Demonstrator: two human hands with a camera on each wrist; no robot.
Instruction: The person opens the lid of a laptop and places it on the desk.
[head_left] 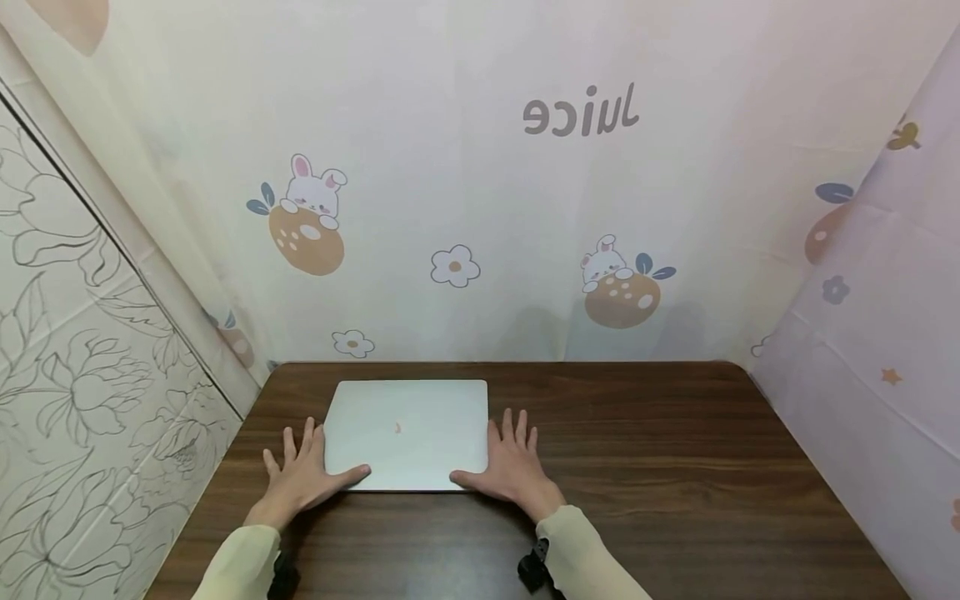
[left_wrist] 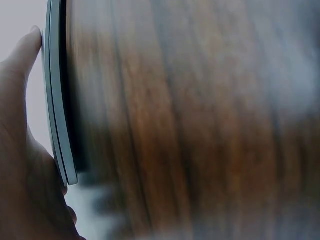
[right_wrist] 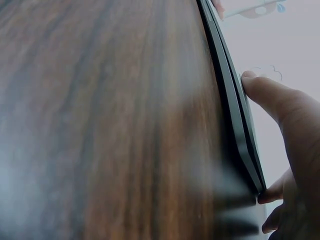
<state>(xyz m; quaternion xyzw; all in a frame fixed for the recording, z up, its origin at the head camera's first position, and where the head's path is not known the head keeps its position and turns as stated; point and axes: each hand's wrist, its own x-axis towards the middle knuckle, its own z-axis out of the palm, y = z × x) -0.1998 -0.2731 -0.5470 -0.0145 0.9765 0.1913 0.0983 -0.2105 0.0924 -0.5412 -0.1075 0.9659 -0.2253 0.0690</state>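
- Left hand (head_left: 302, 479): fingers straight and spread, beside the left side of a silver laptop (head_left: 408, 433), thumb laid over its near left corner
- The laptop: lid down on the table (head_left: 675, 467), left of the middle, close to the far edge
- Right hand (head_left: 513, 468): fingers straight along the laptop's right side, thumb on its near right corner
- Printed curtain (head_left: 885, 275): beyond the table's right edge

The left sleeve (head_left: 238, 562) and right sleeve (head_left: 588, 554) were pale yellow-green; a small black device (head_left: 283, 577) showed beside the first; a blocky black mount (head_left: 532, 570) showed beside the second; the left hand (head_left: 300, 479) and right hand (head_left: 514, 468) were bare.
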